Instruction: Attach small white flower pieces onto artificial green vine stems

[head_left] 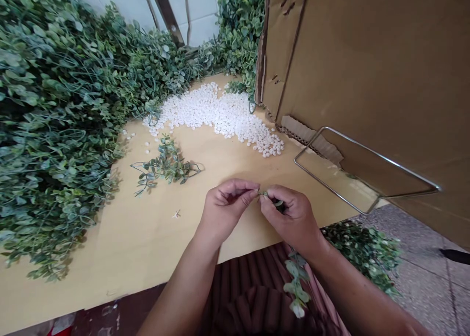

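Both hands meet fingertip to fingertip above the near part of the table. My right hand [288,211] is closed around the stem of an artificial leaf sprig [296,284], whose leaves hang down below the wrist. Thumb and forefinger of my left hand [229,204] pinch at the stem's tip; what lies between them is too small to make out. Beyond the hands spreads a pile of small white plastic pieces [216,111]. A loose green sprig [169,162] lies to the left, with a small white star-shaped scrap [176,213] nearer me.
Heaped artificial foliage [66,96] covers the table's left side and back. A large cardboard box [374,67] stands at the right, with a bent metal wire frame [338,179] beside it. More greenery [362,250] sits below the table [147,248] edge at right.
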A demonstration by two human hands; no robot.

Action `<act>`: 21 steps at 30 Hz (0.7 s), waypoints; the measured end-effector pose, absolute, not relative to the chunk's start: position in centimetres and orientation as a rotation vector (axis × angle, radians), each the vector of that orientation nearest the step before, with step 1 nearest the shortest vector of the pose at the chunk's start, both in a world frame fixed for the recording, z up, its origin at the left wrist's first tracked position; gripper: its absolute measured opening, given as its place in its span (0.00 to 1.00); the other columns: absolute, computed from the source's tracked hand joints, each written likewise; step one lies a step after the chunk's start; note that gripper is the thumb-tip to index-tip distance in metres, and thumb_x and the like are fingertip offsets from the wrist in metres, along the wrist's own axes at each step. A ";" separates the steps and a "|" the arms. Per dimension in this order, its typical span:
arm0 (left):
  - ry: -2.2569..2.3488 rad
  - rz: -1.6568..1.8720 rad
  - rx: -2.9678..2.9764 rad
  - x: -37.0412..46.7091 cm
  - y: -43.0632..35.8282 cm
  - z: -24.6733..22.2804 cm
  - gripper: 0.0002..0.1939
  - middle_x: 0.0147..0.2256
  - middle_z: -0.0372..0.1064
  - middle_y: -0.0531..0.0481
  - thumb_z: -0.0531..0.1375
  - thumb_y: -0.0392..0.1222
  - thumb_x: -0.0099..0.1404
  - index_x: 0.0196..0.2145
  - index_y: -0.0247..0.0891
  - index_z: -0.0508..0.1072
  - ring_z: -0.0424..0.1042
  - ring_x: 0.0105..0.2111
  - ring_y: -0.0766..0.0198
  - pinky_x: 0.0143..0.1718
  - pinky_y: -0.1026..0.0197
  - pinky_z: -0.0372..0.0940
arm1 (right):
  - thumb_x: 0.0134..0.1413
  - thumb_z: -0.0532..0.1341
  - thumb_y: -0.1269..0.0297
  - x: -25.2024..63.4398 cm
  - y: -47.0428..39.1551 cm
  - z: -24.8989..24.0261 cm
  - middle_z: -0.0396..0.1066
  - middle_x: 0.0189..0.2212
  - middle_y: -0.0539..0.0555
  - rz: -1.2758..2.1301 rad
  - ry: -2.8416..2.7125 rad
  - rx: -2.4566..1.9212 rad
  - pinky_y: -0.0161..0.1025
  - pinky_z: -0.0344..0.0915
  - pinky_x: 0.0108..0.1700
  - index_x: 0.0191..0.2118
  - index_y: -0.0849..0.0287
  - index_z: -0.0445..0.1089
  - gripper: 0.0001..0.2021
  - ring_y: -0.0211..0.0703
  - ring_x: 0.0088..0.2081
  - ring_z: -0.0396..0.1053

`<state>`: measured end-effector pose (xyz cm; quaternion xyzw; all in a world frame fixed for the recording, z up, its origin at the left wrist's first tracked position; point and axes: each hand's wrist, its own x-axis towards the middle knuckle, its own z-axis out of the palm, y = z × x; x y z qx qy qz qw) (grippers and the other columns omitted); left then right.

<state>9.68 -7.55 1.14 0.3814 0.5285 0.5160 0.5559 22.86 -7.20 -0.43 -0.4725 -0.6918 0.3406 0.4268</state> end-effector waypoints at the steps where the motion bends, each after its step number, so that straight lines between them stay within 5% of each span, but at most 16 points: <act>1: 1.236 1.215 0.899 9.7 -7.5 1.1 0.05 0.25 0.76 0.52 0.67 0.35 0.46 0.25 0.36 0.78 0.72 0.27 0.69 0.34 0.66 0.68 | 0.48 0.52 0.71 22.9 -7.2 -0.5 0.47 0.16 0.44 0.842 -1.733 -1.178 0.30 0.50 0.23 0.17 0.58 0.49 0.13 0.31 0.20 0.49; 21: 1.228 1.179 0.928 9.5 -7.3 1.2 0.03 0.22 0.75 0.52 0.68 0.34 0.43 0.20 0.37 0.77 0.71 0.24 0.69 0.31 0.65 0.69 | 0.47 0.52 0.71 23.2 -7.3 -0.6 0.49 0.16 0.45 0.855 -1.739 -1.158 0.31 0.51 0.23 0.17 0.58 0.51 0.12 0.31 0.20 0.50</act>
